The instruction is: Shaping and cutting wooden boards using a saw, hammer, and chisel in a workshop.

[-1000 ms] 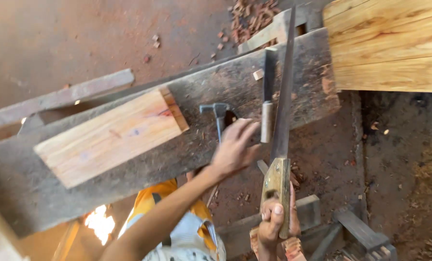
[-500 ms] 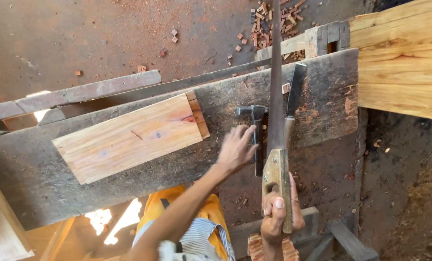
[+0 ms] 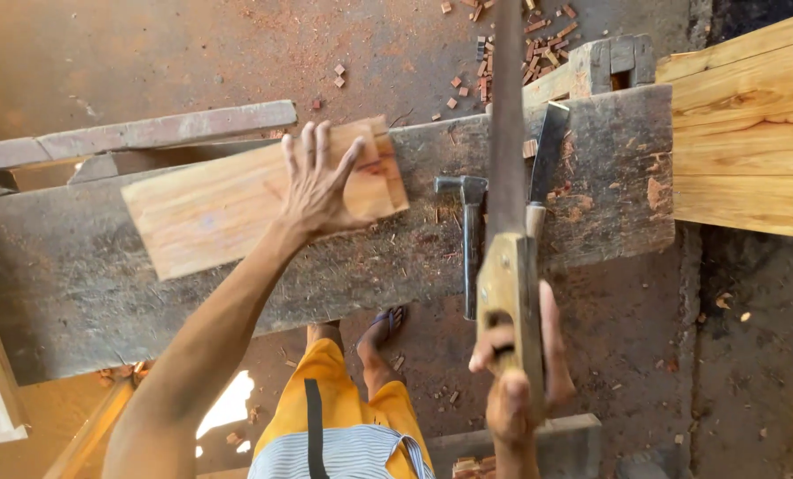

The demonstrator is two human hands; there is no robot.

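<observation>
In the head view, the left hand (image 3: 321, 182) lies flat with fingers spread on the right end of a pale wooden block (image 3: 237, 200), pressing on it without gripping. The block rests slantwise on the dark, worn tabletop (image 3: 104, 266), toward ten o'clock from the picture's middle. The right hand (image 3: 516, 372), at five o'clock, is closed around the wooden handle of a handsaw (image 3: 509, 177), whose blade runs straight up toward twelve o'clock, above the tabletop. Just left of the blade a hammer (image 3: 470, 235) lies on the tabletop, head toward twelve. Just right of the blade lies a chisel (image 3: 545, 164). At three o'clock, pale planks (image 3: 751, 133) meet the tabletop's right end. Small wood chips (image 3: 520, 44) are scattered on the reddish floor (image 3: 148, 53) near twelve o'clock.
</observation>
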